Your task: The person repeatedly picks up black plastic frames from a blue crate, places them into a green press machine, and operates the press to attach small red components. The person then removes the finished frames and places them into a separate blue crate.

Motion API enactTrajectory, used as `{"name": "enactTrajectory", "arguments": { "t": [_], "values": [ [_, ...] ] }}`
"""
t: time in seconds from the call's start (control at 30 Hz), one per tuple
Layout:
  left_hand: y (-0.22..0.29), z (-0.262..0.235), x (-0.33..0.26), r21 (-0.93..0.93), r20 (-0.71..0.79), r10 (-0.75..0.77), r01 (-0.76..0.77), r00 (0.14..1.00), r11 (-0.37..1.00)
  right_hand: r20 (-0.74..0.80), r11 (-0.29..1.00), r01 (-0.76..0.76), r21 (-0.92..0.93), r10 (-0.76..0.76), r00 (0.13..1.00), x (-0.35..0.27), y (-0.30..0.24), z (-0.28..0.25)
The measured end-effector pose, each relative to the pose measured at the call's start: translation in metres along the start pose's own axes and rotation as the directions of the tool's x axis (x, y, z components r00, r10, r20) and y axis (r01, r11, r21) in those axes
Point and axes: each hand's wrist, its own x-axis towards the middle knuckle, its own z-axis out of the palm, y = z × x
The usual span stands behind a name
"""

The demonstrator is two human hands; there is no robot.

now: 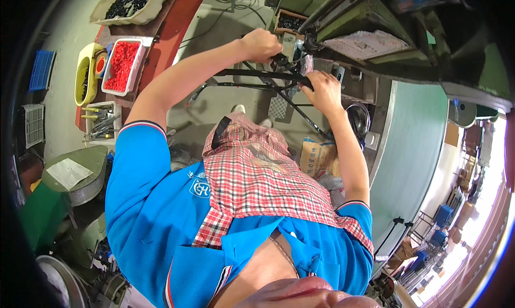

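Observation:
A black tubular frame (252,73) with crossing thin tubes is held out in front of me, by the machine. My left hand (261,45) is closed at its far side, fingertips on a dark joint; the small part under the fingers is partly hidden. My right hand (324,90) grips the right end of the frame's upper tube, fingers wrapped over it. One thin tube slants down to the right, toward a brown paper sack (316,156).
A green machine (375,18) overhangs at the upper right. On the left bench stand a white bin of red parts (122,66), a yellow bin (85,74), a tray of hand tools (101,121) and a tray of black parts (129,2). A round stool (80,174) sits at lower left.

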Motion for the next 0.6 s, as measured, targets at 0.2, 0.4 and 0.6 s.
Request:
{"name": "enactTrajectory", "arguments": {
  "t": [0.2, 0.4, 0.6],
  "values": [
    [-0.025, -0.017, 0.026, -0.083, -0.044, -0.011, 0.008, 0.999, 0.997, 0.036, 0.996, -0.063, 0.064, 0.061, 0.997, 0.024, 0.023, -0.010],
    [-0.033, -0.014, 0.032, -0.091, 0.001, 0.059, -0.059, 0.998, 0.994, 0.067, 0.986, -0.128, 0.110, 0.121, 0.990, 0.024, 0.033, 0.004],
    [-0.032, 0.007, 0.038, -0.037, 0.117, 0.012, -0.008, 0.993, 0.999, -0.013, 0.992, -0.088, 0.087, 0.090, 0.996, 0.024, 0.035, 0.017]
  ]
}}
